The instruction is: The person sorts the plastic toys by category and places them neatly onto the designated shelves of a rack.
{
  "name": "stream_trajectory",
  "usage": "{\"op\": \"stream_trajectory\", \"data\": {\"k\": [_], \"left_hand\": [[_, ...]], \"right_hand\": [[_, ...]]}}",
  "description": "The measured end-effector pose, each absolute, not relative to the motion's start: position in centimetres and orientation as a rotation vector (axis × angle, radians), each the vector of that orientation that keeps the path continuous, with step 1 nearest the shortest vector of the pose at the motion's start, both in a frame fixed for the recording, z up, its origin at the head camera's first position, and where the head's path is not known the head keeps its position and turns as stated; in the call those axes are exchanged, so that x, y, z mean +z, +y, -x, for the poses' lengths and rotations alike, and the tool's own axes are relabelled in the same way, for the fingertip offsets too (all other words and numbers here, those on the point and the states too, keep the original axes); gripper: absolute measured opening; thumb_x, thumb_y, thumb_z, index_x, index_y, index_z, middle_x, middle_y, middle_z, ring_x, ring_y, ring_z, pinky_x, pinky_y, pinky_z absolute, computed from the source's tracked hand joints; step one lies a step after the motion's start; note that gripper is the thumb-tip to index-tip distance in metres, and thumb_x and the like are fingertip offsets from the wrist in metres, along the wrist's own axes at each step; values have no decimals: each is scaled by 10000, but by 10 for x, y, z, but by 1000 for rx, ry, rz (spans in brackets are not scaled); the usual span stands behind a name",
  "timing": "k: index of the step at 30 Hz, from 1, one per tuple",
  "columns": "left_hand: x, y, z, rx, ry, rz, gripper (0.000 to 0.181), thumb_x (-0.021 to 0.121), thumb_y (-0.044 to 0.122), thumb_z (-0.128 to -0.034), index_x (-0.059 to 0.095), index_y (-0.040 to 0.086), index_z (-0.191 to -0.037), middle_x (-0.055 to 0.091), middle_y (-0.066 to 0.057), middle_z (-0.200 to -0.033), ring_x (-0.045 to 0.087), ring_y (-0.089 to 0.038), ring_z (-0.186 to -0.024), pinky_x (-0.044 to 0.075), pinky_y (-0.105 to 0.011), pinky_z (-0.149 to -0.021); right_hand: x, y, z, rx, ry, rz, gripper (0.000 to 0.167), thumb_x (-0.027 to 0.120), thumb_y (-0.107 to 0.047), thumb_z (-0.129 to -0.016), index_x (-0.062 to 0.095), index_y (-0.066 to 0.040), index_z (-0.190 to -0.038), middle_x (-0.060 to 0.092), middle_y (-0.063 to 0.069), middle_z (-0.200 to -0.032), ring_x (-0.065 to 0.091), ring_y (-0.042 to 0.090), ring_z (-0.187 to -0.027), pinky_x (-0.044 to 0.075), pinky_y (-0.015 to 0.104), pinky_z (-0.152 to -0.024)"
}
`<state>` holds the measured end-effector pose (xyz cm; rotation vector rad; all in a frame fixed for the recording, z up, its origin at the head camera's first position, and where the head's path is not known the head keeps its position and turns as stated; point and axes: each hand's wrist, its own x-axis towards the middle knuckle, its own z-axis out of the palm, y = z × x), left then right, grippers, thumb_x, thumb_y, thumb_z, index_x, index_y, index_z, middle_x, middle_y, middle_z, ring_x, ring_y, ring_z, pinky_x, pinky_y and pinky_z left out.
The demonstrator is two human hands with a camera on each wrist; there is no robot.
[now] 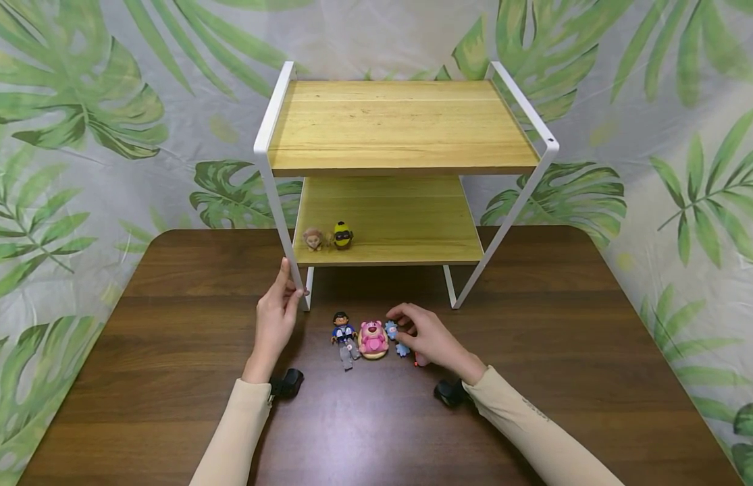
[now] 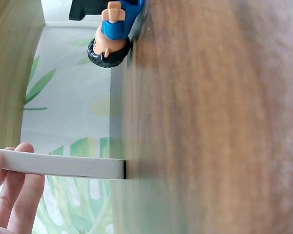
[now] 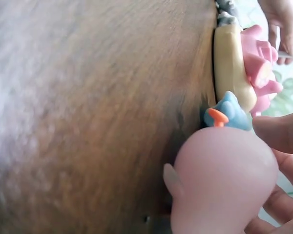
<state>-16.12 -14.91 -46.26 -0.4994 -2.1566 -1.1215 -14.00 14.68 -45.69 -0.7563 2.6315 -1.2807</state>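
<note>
My left hand (image 1: 275, 322) grips the front left leg (image 2: 63, 164) of a white-framed shelf, thumb on one side and fingers on the other. My right hand (image 1: 433, 335) reaches over a small blue toy figure (image 1: 391, 329), thumb and forefinger spread around it; the thumb is close beside it in the right wrist view. A pink toy with a smooth rounded body (image 3: 224, 170) sits under that hand, mostly hidden in the head view. To the left are a pink bear toy (image 1: 373, 339) on a cream base and a dark-haired toy man (image 1: 342, 329) in blue, with a grey toy (image 1: 347, 354) below him.
The shelf has a wooden top board (image 1: 400, 128) and a lower board (image 1: 406, 223). On the lower board's left stand a brownish figure (image 1: 313, 239) and a yellow figure with dark eyewear (image 1: 342, 235). Everything rests on a dark wooden table (image 1: 169, 378) before a leaf-patterned cloth (image 1: 66, 88).
</note>
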Motion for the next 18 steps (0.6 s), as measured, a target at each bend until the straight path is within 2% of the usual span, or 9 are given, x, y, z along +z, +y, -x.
{"op": "stream_trajectory", "data": {"k": [18], "left_hand": [[-464,-150,162,-1107,-2168,491,980,642,-78,-861,146,465,-1508,598,-146,-785,630,-292,-692,539,-451,-634]], "right_hand": [[-459,137,141,-1199,2703,711,265,692,41,-834,630,-73,-1066,583,38,-1010,575,182,-886,511,292,-739]]}}
